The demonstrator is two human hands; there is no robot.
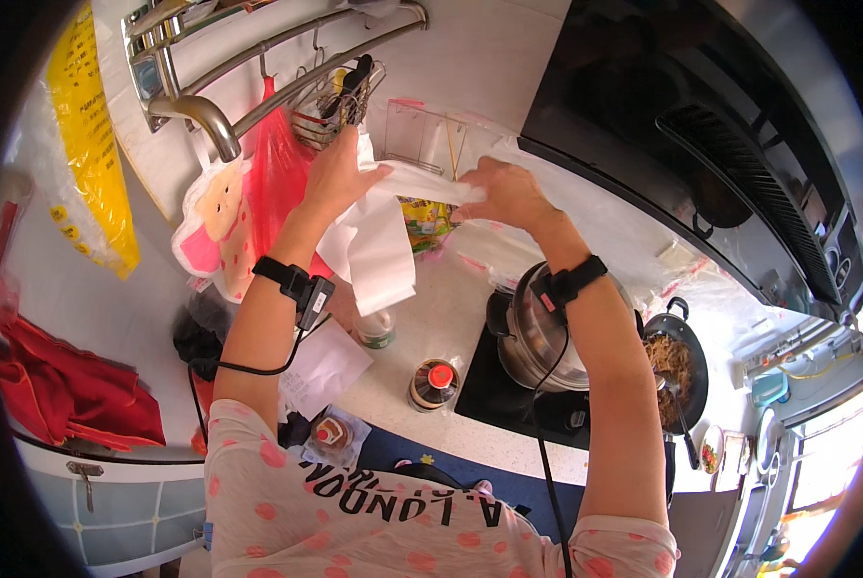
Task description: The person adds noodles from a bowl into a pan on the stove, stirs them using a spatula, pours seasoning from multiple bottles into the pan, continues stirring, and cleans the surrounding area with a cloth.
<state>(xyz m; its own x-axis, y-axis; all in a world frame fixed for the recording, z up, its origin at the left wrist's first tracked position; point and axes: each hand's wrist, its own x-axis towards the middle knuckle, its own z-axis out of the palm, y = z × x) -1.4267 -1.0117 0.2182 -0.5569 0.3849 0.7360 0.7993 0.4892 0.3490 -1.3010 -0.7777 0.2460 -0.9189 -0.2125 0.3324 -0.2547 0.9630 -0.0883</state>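
Observation:
A white paper towel (pixel 382 256) is stretched between my two raised hands in front of the wall. My left hand (pixel 336 173) pinches it near the rail, and a long end hangs below that hand. Its other end is between the thumb and fingers of my right hand (pixel 507 189). Behind the towel, a yellow-green printed food packet (pixel 425 220) is partly hidden. A red plastic bag (pixel 276 173) hangs from the rail beside my left wrist. Below my right forearm stands a lidded steel pot (pixel 529 343), partly covered by the arm.
The pot sits on a black cooktop (pixel 485 394). A red-capped dark sauce bottle (pixel 433 386) and a small jar (pixel 375 331) stand on the counter (pixel 438 303). A wok (pixel 697 383) holds shredded brown food. A black range hood (pixel 641 79) juts out above; a metal rail (pixel 294 79) carries a utensil basket (pixel 330 108).

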